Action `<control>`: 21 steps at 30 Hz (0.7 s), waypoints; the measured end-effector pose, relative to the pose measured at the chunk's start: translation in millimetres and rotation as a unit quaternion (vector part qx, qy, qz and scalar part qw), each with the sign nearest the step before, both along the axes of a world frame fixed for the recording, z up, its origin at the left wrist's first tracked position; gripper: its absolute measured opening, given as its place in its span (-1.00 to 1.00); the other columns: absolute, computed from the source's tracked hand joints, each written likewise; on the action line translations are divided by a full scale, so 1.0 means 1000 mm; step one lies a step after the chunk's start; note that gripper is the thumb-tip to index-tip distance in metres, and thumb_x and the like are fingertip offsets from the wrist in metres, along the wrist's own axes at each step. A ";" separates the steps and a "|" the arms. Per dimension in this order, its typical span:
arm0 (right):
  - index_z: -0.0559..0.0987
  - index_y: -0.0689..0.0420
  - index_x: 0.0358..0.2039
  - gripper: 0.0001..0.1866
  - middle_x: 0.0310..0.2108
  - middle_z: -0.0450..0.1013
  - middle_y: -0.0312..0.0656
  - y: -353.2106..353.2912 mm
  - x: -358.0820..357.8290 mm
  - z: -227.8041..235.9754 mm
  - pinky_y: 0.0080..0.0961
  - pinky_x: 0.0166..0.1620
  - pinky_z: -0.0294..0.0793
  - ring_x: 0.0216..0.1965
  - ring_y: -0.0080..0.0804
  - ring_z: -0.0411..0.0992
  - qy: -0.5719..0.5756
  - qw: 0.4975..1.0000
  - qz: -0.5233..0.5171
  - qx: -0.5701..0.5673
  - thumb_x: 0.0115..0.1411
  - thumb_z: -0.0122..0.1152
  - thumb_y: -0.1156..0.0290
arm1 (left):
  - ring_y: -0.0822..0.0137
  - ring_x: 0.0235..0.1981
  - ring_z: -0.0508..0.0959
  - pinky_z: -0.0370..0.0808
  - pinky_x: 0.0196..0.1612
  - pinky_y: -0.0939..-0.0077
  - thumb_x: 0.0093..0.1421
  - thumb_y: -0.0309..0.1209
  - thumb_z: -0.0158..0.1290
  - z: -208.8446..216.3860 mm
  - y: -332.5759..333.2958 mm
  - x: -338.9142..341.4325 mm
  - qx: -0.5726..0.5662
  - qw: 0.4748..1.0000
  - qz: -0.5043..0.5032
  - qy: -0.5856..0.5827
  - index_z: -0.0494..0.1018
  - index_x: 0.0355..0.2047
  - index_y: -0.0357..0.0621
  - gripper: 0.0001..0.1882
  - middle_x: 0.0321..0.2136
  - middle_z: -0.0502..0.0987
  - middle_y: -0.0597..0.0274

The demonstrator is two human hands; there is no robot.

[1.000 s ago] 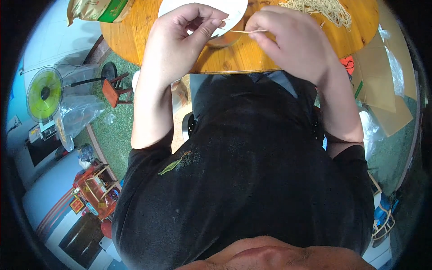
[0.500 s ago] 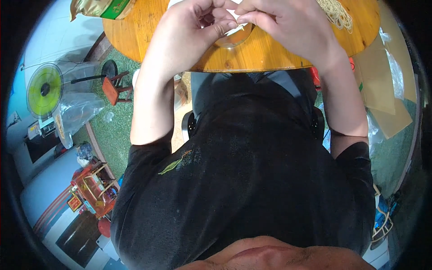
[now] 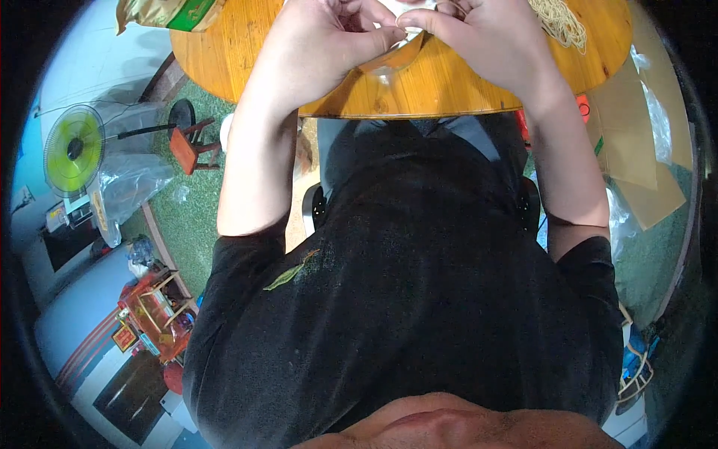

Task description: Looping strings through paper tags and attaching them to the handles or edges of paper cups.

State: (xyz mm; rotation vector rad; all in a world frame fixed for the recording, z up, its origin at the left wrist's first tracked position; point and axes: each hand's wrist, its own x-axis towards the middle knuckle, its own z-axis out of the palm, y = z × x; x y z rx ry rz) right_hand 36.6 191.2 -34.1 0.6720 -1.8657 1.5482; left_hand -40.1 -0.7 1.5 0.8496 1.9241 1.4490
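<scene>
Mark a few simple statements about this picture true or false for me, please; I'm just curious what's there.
1. The left hand and right hand are close together over the wooden table. True.
2. The bundle of pale strands lies left of both hands. False: it lies to the right of them.
3. A package with a green band is at the table's left side. True.
4. The fan has red blades. False: they are yellow-green.
5. The person's shirt is dark. True.
</scene>
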 end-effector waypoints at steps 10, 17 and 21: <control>0.71 0.12 -0.37 -0.85 -0.35 0.57 -0.27 -0.034 0.040 -0.037 -0.48 -0.26 0.52 -0.35 -0.32 0.54 0.054 0.929 -0.336 0.148 0.02 0.54 0.53 | 0.47 -0.38 0.63 0.61 -0.27 0.60 0.21 -0.79 0.13 -0.006 0.002 -0.002 0.045 0.996 0.030 -0.071 0.44 -0.01 -0.31 -0.65 -0.39 0.62 0.23; 0.77 0.07 -0.33 -0.85 -0.42 0.56 -0.27 -0.042 0.033 -0.041 -0.51 -0.27 0.52 -0.35 -0.37 0.54 -0.007 0.923 -0.360 0.132 0.05 0.54 0.45 | 0.37 -0.38 0.68 0.65 -0.26 0.56 0.23 -0.80 0.11 -0.004 0.005 0.002 0.043 0.995 0.022 -0.083 0.42 -0.04 -0.37 -0.69 -0.39 0.65 0.15; 0.74 0.15 -0.27 -0.88 -0.45 0.55 -0.32 -0.043 0.033 -0.039 -0.55 -0.31 0.48 -0.39 -0.48 0.50 -0.059 0.938 -0.319 0.123 0.17 0.44 0.46 | 0.35 -0.37 0.70 0.67 -0.25 0.53 0.24 -0.80 0.10 -0.003 0.004 0.003 0.025 0.997 0.036 -0.059 0.43 -0.06 -0.37 -0.72 -0.39 0.66 0.13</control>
